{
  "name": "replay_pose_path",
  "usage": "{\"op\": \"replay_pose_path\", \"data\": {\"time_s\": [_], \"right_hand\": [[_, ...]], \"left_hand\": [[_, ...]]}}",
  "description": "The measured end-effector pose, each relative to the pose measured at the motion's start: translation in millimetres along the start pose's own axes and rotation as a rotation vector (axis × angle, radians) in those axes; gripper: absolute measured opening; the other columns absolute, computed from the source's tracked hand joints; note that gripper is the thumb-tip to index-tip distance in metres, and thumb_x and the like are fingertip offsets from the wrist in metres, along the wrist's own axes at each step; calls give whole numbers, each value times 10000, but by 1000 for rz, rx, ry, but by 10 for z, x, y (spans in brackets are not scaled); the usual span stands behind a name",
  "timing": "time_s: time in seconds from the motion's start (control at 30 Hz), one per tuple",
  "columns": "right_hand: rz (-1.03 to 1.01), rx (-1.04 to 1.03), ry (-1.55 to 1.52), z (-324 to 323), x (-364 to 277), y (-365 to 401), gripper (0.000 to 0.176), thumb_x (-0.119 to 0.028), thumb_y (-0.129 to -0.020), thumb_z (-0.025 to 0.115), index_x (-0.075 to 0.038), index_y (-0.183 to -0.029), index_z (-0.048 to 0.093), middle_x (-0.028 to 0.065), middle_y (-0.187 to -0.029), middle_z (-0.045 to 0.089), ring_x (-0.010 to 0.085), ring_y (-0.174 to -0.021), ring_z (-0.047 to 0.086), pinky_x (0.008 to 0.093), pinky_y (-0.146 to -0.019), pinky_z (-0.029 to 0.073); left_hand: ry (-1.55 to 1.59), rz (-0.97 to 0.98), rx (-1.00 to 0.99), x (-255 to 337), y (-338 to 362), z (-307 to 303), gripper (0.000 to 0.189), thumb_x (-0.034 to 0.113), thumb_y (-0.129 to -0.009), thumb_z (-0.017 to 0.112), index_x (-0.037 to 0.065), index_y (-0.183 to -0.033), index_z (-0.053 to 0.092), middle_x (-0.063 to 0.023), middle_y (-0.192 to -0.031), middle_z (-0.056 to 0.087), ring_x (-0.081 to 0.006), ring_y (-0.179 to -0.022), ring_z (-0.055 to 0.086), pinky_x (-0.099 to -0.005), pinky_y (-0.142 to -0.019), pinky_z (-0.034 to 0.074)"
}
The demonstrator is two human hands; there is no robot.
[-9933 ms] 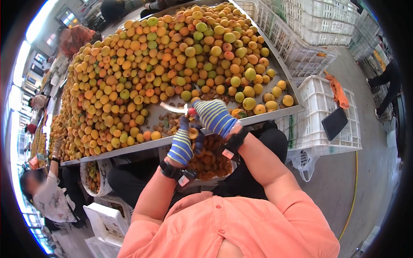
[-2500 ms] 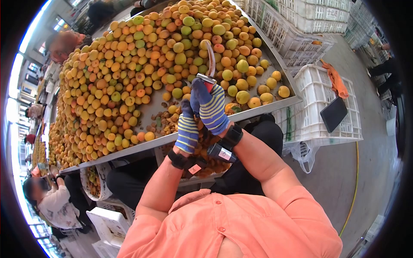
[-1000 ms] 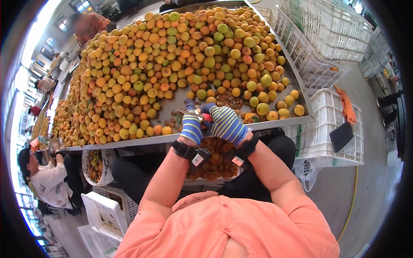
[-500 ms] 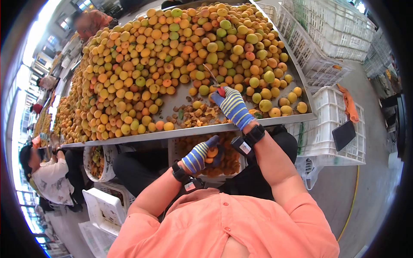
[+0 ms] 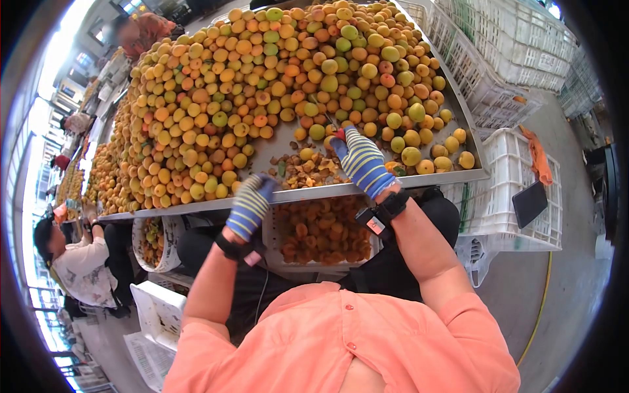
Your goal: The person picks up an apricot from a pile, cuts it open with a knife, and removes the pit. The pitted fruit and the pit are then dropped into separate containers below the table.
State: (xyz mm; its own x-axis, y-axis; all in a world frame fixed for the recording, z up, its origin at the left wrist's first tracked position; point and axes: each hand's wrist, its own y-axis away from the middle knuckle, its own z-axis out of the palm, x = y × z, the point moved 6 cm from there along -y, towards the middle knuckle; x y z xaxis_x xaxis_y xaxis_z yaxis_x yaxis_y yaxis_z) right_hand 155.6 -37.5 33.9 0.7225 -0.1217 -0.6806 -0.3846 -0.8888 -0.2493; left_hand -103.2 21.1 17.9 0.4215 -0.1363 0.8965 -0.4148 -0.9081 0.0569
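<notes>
My right hand (image 5: 360, 160), in a blue-and-yellow striped glove, grips a red-handled knife (image 5: 340, 133) over the near part of the metal tray (image 5: 406, 182). Its thin blade points away from me toward the fruit. Below that hand, apricot pits and scraps (image 5: 308, 169) lie on the tray. My left hand (image 5: 250, 206), in a matching glove, is at the tray's front edge beside the heap of apricots (image 5: 196, 111). Motion blurs its fingers, so their closure does not show. Under the edge, between my legs, a white crate (image 5: 321, 265) holds cut apricots (image 5: 324, 229).
A white bucket (image 5: 171, 245) with fruit scraps stands left of my legs, near a white foam box (image 5: 157, 311). At right is a white crate (image 5: 498, 216) with an orange cloth (image 5: 537, 156); stacked crates (image 5: 511, 46) rise behind. A person (image 5: 82, 262) sits at far left.
My left hand has moved up and left from above the crate to the tray edge, and the apricot pieces seen in it earlier no longer show. My right hand keeps the knife, nearly in place.
</notes>
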Motion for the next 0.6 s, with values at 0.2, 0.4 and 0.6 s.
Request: {"op": "replay_pose_path", "data": {"time_s": [0.2,0.4,0.6], "right_hand": [[-94,-27,59,12,-93,40,341,-337,-882,591,-10,-978,566,205,-746,636,375,-750,624,451,-644,476],[-68,-154,86,49,-121,34,332,-337,-894,565,-35,-1032,578,207,-752,637,379,-750,623,459,-654,472],[-45,-108,-67,139,-99,53,395,-340,-881,593,26,-1031,586,249,-802,628,396,-790,611,456,-681,474]], "left_hand": [[-954,-53,-160,-10,-479,-475,352,313,-807,657,32,-1019,658,-150,-904,676,-294,-839,643,-350,-752,498],[-1007,-124,-540,-33,-500,-370,435,273,-792,665,-28,-1102,610,-215,-1017,652,-340,-969,621,-369,-831,487],[-219,-187,-230,-289,-577,-557,433,317,-829,660,8,-1125,596,-94,-867,635,-186,-757,607,-269,-674,483]]}}
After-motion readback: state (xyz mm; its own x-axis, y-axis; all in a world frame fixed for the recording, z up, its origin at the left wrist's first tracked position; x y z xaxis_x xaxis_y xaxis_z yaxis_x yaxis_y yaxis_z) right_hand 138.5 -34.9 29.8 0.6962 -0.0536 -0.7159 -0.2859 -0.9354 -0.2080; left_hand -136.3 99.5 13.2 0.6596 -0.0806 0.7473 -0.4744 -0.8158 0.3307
